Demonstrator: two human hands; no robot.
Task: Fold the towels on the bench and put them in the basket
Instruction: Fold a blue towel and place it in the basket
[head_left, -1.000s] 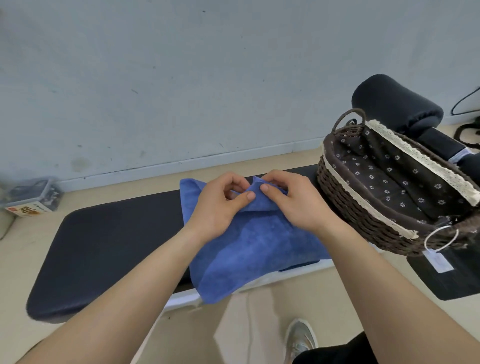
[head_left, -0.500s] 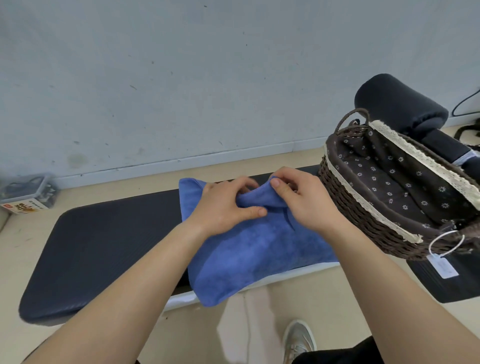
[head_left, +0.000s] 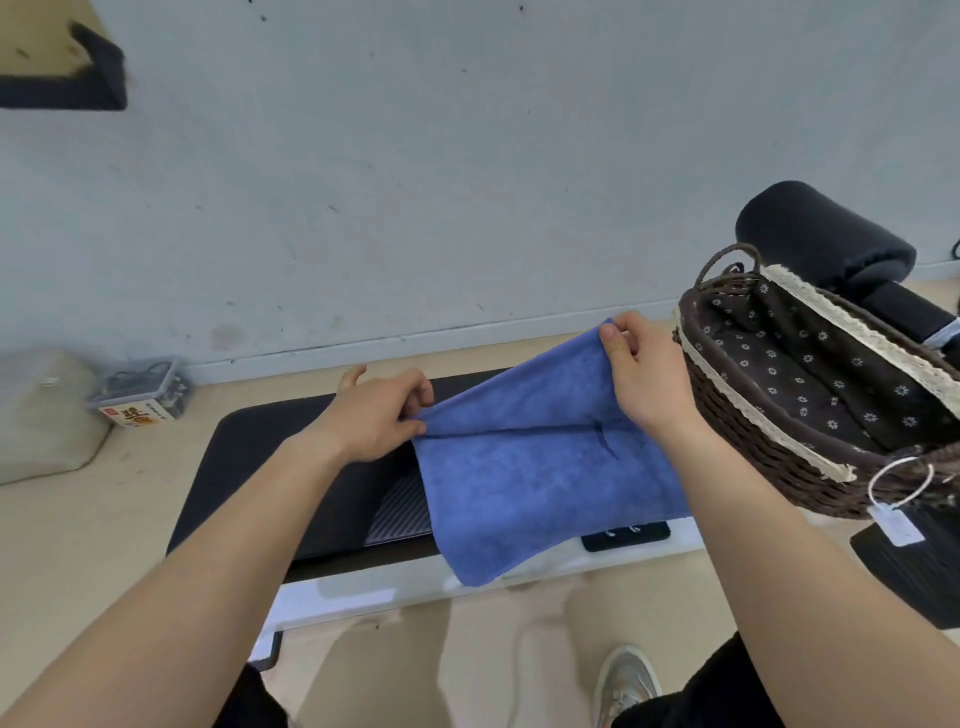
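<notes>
A blue towel (head_left: 524, 467) lies on the black padded bench (head_left: 260, 467), its near edge hanging over the bench's front. My left hand (head_left: 374, 415) pinches the towel's left corner just above the bench. My right hand (head_left: 644, 379) pinches the far right corner and holds it raised, so the far edge is stretched between both hands. A fold line runs across the towel's middle. The dark wicker basket (head_left: 769, 441), lined with flowered cloth and lace trim, stands on the bench right beside my right hand. Nothing shows inside it.
A black padded roller (head_left: 821, 234) sits behind the basket. A white tag on a ring (head_left: 896, 519) hangs from the basket's front. On the floor at the left are a clear plastic box (head_left: 140, 395) and a pale cushion (head_left: 41, 415). My shoe (head_left: 623, 680) is below.
My hands, which were together at the towel's far middle, have moved apart to its two far corners. The far edge is now lifted and stretched. The view has shifted.
</notes>
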